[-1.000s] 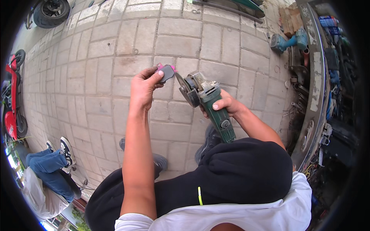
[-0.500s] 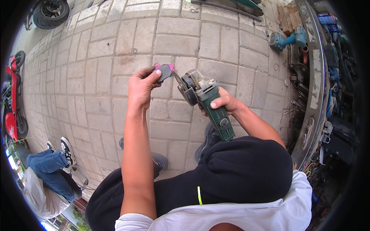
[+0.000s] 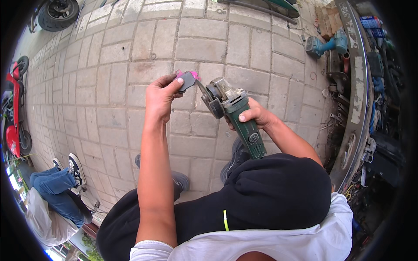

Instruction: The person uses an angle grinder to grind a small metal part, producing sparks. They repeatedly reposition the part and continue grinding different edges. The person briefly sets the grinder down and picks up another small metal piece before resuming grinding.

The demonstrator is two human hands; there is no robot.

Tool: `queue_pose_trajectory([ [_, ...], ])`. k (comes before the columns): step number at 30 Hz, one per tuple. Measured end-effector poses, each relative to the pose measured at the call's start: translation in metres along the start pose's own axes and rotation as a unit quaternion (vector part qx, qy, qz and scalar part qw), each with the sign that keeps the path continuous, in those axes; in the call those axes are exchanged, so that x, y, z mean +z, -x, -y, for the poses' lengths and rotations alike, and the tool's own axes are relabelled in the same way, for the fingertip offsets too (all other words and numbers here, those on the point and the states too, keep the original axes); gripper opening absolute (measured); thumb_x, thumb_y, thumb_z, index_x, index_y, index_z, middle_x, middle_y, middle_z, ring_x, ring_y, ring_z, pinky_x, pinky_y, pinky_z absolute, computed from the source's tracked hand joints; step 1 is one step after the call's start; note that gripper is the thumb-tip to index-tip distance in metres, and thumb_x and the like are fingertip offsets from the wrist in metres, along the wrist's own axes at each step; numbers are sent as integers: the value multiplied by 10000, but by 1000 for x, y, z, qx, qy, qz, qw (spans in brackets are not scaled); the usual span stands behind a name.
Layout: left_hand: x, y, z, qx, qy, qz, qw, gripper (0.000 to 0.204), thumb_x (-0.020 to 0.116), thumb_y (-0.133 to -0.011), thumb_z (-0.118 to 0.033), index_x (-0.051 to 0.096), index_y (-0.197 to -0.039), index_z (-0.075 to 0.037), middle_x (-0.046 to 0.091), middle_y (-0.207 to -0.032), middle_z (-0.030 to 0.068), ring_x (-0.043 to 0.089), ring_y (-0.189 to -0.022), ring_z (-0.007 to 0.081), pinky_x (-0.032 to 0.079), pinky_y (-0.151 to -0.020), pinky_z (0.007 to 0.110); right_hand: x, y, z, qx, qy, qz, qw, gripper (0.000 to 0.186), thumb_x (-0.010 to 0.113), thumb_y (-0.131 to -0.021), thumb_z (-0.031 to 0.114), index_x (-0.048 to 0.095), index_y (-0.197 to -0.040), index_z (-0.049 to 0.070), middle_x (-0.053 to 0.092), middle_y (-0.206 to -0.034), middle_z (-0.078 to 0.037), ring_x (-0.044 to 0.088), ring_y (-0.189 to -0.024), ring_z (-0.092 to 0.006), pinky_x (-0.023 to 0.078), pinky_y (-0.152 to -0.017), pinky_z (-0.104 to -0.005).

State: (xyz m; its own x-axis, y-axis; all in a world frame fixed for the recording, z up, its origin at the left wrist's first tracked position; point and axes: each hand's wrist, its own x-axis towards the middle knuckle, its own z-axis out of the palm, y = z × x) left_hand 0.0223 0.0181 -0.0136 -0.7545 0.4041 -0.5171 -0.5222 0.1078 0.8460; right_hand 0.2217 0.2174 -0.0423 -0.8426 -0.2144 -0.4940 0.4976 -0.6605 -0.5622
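Note:
Between the thumb and fingers of my left hand [image 3: 163, 92] is a brake pad [image 3: 187, 81], grey on its face with a bright pink backing behind. A green angle grinder [image 3: 244, 119] sits in my right hand [image 3: 257, 115], which wraps round its body with the thumb on top. The grinder's disc [image 3: 203, 93], partly covered by a metal guard, points up and left beside the pad. Disc edge and pad are very close; whether they touch, I cannot tell. The grinder's rear end is just over my right knee.
A teal cordless power tool [image 3: 325, 45] stands at the right near wrenches [image 3: 337, 114] and a long metal edge [image 3: 355, 82]. Crowded tools lie beyond it. A red motorbike [image 3: 15, 113] and a seated person's jeans [image 3: 56, 182] are at the left; a wheel [image 3: 57, 15] is at the upper left.
The brake pad has tilted slightly in my left hand. My right hand and the grinder are almost where they were.

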Motion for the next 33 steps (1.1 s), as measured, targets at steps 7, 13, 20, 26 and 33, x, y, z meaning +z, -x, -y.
queue_pose_trajectory([
  [7, -2, -2, 3, -1, 6, 6, 1000, 335, 747, -841, -84, 636, -1105, 90, 677, -903, 112, 617, -698, 137, 514, -600, 249, 0, -2, 1, 2, 7, -1, 1000, 664, 779, -592, 226, 561, -1165, -30, 643, -916, -171, 669, -740, -250, 577, -674, -378],
  [13, -2, -3, 4, -10, 10, -1, 1000, 336, 745, -842, -80, 631, -1109, 89, 676, -905, 114, 619, -695, 138, 516, -599, 245, 0, -2, 2, 6, 4, -2, 1000, 655, 776, -593, 224, 565, -1159, -30, 641, -917, -171, 667, -748, -252, 576, -672, -379],
  [20, -2, -3, 4, -8, 18, -1, 1000, 325, 741, -845, -75, 631, -1102, 90, 675, -901, 116, 619, -691, 141, 518, -599, 245, 3, -2, 3, 1, -1, 1, 1000, 644, 772, -590, 215, 570, -1148, -34, 640, -917, -172, 667, -750, -252, 578, -682, -378],
  [26, -3, -3, 5, -6, 19, -3, 1000, 322, 741, -846, -75, 631, -1101, 89, 677, -905, 118, 630, -709, 146, 520, -603, 249, 3, -2, 3, -1, 6, 2, 1000, 646, 772, -590, 216, 568, -1150, -34, 639, -922, -170, 671, -755, -250, 578, -684, -376],
  [33, -3, -3, 4, -4, 15, -7, 1000, 325, 741, -847, -79, 630, -1103, 88, 679, -910, 119, 635, -718, 149, 524, -605, 252, 5, -2, 4, -6, 5, 4, 1000, 667, 776, -589, 216, 557, -1169, -31, 641, -924, -168, 672, -751, -249, 580, -683, -376],
])
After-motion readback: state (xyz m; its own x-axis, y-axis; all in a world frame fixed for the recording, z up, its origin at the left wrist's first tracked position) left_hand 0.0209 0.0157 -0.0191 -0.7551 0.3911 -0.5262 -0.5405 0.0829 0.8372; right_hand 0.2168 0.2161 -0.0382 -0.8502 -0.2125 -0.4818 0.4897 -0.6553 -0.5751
